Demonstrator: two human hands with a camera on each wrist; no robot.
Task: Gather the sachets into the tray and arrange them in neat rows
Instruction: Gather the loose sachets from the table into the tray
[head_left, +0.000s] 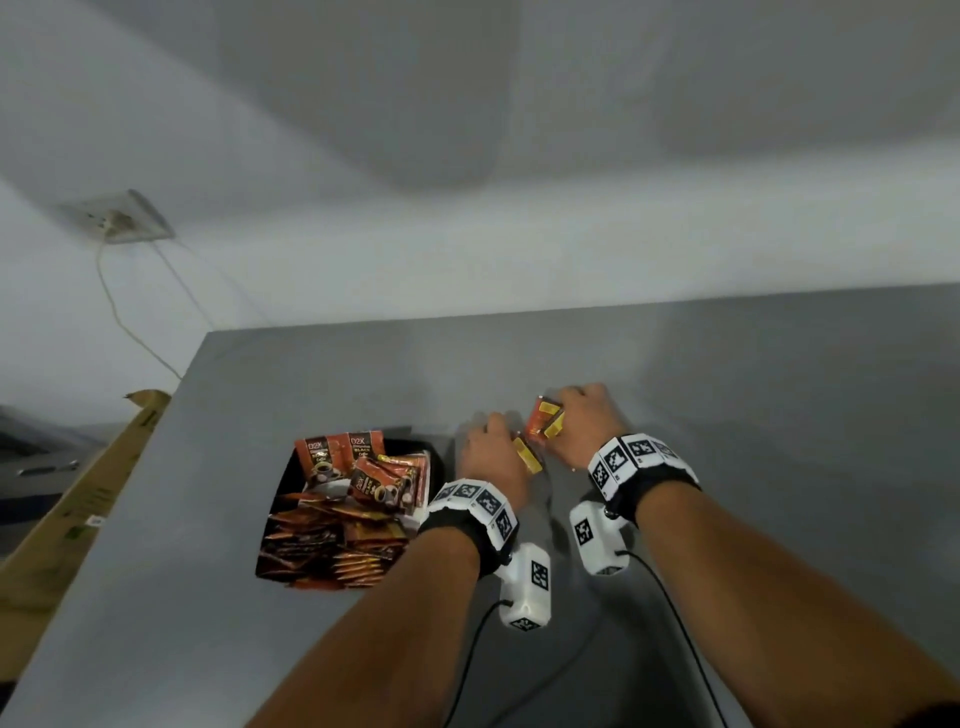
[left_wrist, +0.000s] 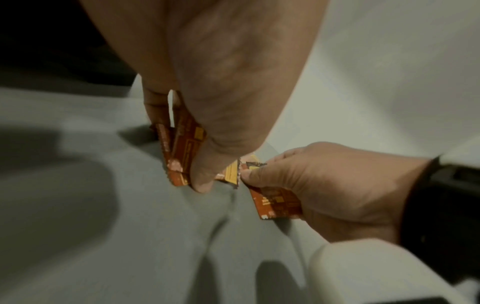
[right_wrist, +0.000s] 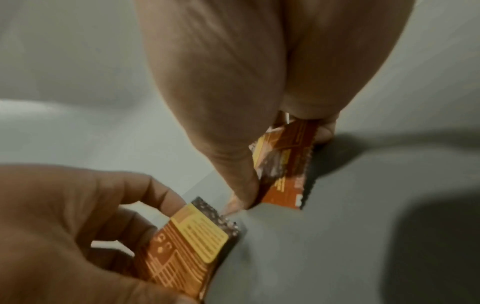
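Orange coffee sachets pinched in both hands, left hand and right hand, just right of black tray on tabletop.

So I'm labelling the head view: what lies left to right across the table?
Cardboard box → tray of sachets → left hand → right hand, each hand holding sachets.

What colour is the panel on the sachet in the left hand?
Yellow, on an orange sachet; the right wrist view shows it best.
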